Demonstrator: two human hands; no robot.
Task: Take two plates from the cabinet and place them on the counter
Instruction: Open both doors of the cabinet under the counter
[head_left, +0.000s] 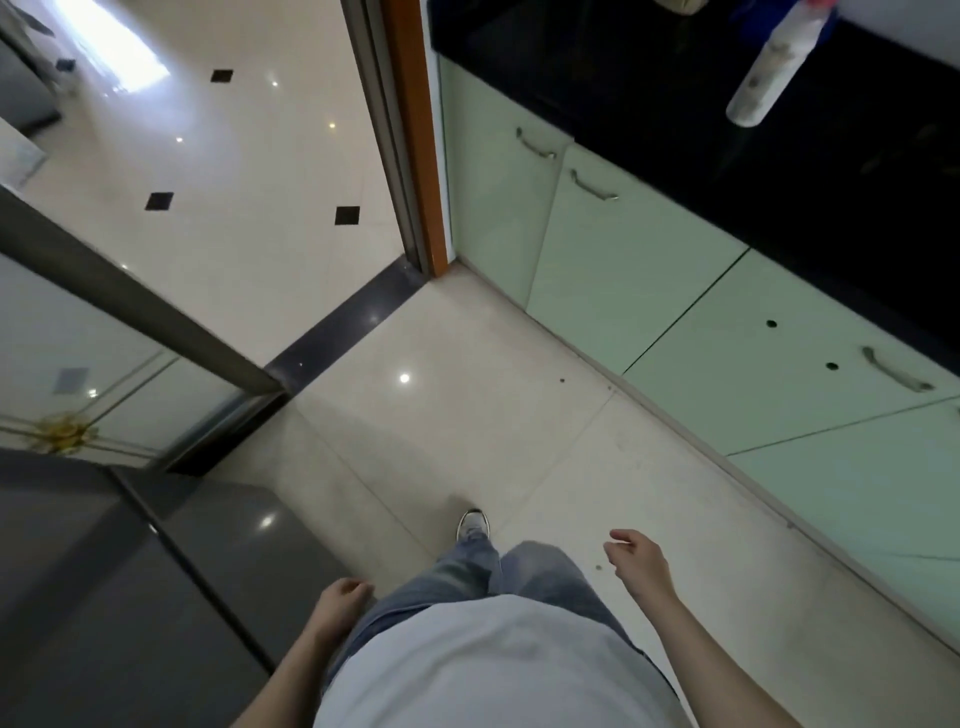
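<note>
Head view looks straight down at a person standing on the pale tiled floor (467, 415), and nothing is under way yet: no plates show anywhere, so both are presumably shut away inside a cabinet. Left hand (337, 597) hangs at six o'clock beside the jeans, fingers loosely curled on nothing. Right hand (636, 558) hovers at five o'clock, fingers relaxed and half spread, empty too. Pale green glossy cabinet doors (623, 249) run from one to four o'clock, all shut; I count three curved metal handles (592, 186). Above them sits the black polished worktop (779, 182), carrying one clear plastic spray bottle (769, 67) at one o'clock. Everything remains: open, fetch, place.
</note>
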